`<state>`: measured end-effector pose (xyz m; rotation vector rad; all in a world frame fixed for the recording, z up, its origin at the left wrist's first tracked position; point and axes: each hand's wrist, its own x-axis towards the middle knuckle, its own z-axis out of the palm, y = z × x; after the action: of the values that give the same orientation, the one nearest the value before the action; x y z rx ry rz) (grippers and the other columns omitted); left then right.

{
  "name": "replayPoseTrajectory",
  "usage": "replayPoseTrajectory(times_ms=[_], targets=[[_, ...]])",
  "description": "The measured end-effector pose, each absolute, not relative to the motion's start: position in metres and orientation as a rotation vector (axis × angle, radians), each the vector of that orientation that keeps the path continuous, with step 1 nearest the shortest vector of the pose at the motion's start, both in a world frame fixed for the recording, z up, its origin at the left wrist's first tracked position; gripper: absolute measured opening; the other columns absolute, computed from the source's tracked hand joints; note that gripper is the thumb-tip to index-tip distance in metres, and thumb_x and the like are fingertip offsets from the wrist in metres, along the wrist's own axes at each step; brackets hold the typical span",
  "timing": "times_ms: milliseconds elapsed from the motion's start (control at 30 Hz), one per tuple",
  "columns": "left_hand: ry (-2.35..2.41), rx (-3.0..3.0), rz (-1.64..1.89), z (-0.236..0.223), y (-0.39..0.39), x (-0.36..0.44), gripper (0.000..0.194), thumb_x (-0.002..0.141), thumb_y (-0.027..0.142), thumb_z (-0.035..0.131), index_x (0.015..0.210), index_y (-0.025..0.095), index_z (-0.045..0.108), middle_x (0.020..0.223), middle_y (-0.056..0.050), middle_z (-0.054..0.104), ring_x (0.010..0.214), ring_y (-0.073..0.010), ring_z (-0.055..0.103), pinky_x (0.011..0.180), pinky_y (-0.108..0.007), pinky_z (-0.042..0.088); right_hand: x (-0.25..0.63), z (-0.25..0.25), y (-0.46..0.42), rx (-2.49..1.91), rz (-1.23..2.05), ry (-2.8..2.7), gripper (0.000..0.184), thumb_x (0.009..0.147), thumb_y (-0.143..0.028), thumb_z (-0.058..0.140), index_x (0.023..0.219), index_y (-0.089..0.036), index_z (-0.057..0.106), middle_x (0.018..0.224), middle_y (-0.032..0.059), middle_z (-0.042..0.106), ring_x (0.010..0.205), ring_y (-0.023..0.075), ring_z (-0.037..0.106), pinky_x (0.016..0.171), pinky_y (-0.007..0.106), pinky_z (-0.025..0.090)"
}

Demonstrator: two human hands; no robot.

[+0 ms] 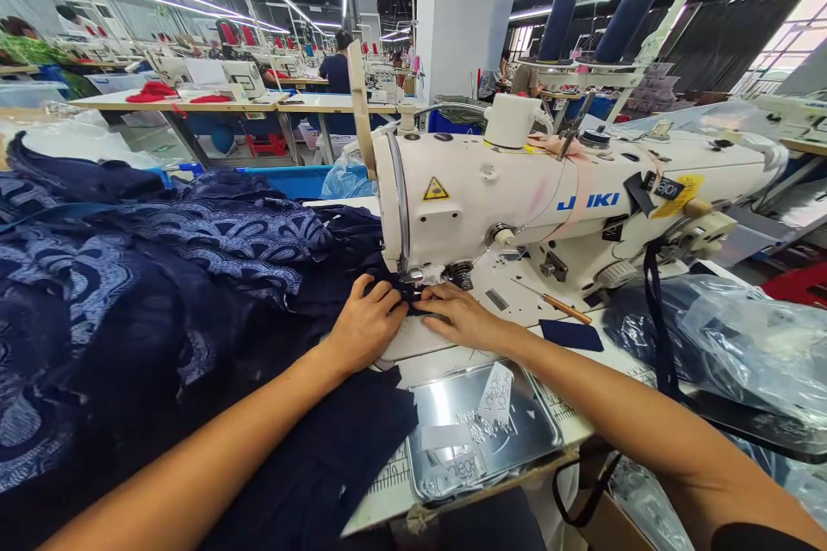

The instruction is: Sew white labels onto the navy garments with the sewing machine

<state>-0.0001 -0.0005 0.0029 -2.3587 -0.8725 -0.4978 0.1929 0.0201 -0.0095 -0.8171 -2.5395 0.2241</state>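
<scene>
Where needle meets fabric (194,293), two hands (413,318).

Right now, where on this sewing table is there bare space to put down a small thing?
A bare white patch lies under the sewing machine arm, between the right hand and the screwdriver. Left of the left hand, the navy fabric covers everything. The metal tray in front holds labels, and plastic bags crowd the right side.

Sewing machine (517,198) blocking the table's far edge, navy fabric (161,293) crowding its left side, metal tray (478,430) occupying the near edge, bare strip (517,297) staying open beneath the machine arm.
</scene>
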Motion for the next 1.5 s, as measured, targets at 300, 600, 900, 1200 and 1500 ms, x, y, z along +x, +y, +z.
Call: replayPoseTrajectory(times_ms=[300,600,900,1200,1500], targets=[[-0.776,-2.444,-0.498,-0.002,0.002,0.003,0.021,0.084,0.015,0.044,0.071,0.017,0.061,0.068,-0.001,0.06,0.07,-0.0157,0.051,0.075,-0.036,0.035,0.201,-0.013,0.03,-0.626,0.301,-2.48,0.019,0.082,-0.014,0.049,0.091,-0.015,0.064,0.095,0.0076,0.058,0.091,0.0151,0.053,0.083,0.03,0.045],[-0.927,-2.647,-0.402,0.003,-0.001,-0.012,0.029,0.08,0.006,0.04,0.096,0.019,0.061,0.106,-0.005,0.063,0.099,-0.0199,0.053,0.078,-0.036,0.037,0.2,-0.01,0.018,-0.659,-0.137,-2.602,0.025,0.086,-0.02,0.041,0.098,-0.014,0.062,0.1,0.0103,0.057,0.09,0.0195,0.051,0.079,0.034,0.045],[-0.945,-2.699,-0.317,0.005,-0.001,-0.013,0.031,0.078,0.006,0.043,0.102,0.018,0.06,0.109,-0.004,0.062,0.092,-0.0204,0.053,0.071,-0.034,0.04,0.202,-0.01,0.02,-0.659,-0.086,-2.616,0.025,0.085,-0.021,0.044,0.101,-0.013,0.062,0.104,0.0104,0.058,0.094,0.0204,0.052,0.081,0.035,0.045],[-0.998,-2.718,-0.271,0.008,-0.004,-0.011,0.034,0.078,0.008,0.042,0.106,0.018,0.059,0.112,-0.005,0.06,0.089,-0.0214,0.052,0.07,-0.035,0.041,0.2,-0.009,0.019,-0.666,-0.122,-2.622,0.025,0.085,-0.021,0.043,0.099,-0.013,0.061,0.104,0.0109,0.059,0.093,0.0199,0.054,0.078,0.034,0.046],[-1.04,-2.688,-0.232,0.008,0.006,-0.014,0.036,0.078,0.008,0.04,0.108,0.019,0.058,0.115,-0.005,0.058,0.096,-0.0224,0.05,0.075,-0.036,0.042,0.197,-0.01,0.021,-0.775,-0.1,-2.643,0.037,0.084,-0.034,0.046,0.109,-0.009,0.057,0.115,0.0147,0.055,0.105,0.0244,0.051,0.083,0.037,0.044]])
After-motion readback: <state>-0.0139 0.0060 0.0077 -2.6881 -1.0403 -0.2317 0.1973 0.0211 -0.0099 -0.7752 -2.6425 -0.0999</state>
